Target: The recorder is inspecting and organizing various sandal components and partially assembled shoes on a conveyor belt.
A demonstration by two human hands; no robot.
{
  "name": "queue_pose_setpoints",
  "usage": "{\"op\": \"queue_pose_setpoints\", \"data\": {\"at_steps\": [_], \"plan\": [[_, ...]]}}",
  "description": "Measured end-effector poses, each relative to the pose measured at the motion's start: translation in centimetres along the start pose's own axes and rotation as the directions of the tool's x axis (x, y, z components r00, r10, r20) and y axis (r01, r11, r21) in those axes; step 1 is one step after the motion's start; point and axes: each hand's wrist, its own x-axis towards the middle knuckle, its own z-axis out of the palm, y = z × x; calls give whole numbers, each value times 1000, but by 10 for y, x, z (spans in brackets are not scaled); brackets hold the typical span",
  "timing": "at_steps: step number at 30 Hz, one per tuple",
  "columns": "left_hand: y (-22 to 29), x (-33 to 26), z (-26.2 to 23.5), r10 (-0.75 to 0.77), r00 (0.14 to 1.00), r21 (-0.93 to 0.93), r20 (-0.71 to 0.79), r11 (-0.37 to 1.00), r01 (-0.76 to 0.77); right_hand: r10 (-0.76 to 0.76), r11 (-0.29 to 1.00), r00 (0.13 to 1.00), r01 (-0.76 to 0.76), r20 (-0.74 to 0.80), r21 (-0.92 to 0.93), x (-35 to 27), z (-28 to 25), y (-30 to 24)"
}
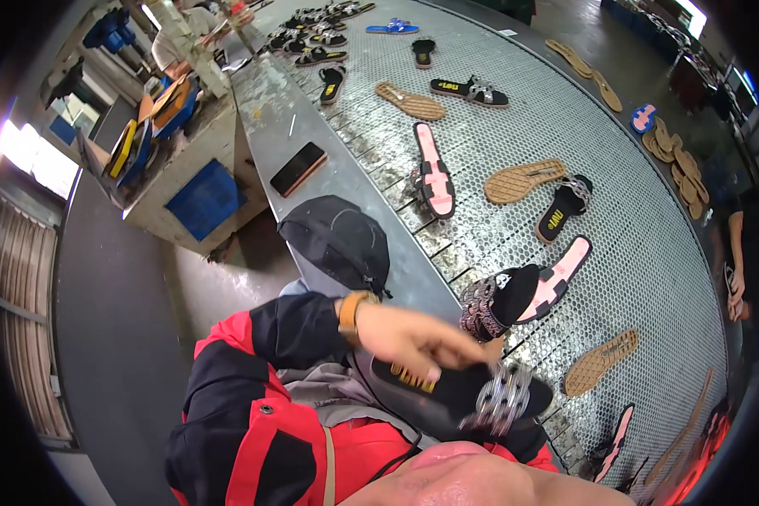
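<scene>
A black slide sandal [405, 377] with a silver, black-dotted strap [508, 396] is close in front of me, tilted toe to the right. Over its insole reaches my left hand [417, 339], fingers stretched toward the strap and slightly smeared, thumb apart; nothing shows in its grasp. An orange watch band circles that wrist. Just beyond the fingertips lie a black sandal with a patterned strap [483, 309] and a sole with a pink underside [557, 280]. My right hand is out of sight; only part of a dark sleeve [527, 443] shows below the sandal.
The perforated metal table [641, 278] carries tan soles [603, 363] and several sandals [472, 91]. Along its left ledge are a black cap-like bag [337, 240] and a phone [298, 169]. A worn cabinet [253, 198] stands left. Another person's arm [736, 261] is at the right.
</scene>
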Motion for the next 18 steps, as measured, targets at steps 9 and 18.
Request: {"op": "queue_pose_setpoints", "data": {"at_steps": [9,18], "plan": [[208,-135,-304,592,554,446,-585,806,-389,366,810,929,-347,56,472,38,-18,-89],[190,-131,-368,808,-106,694,-580,558,454,286,882,936,-342,208,326,16,-18,-88]]}}
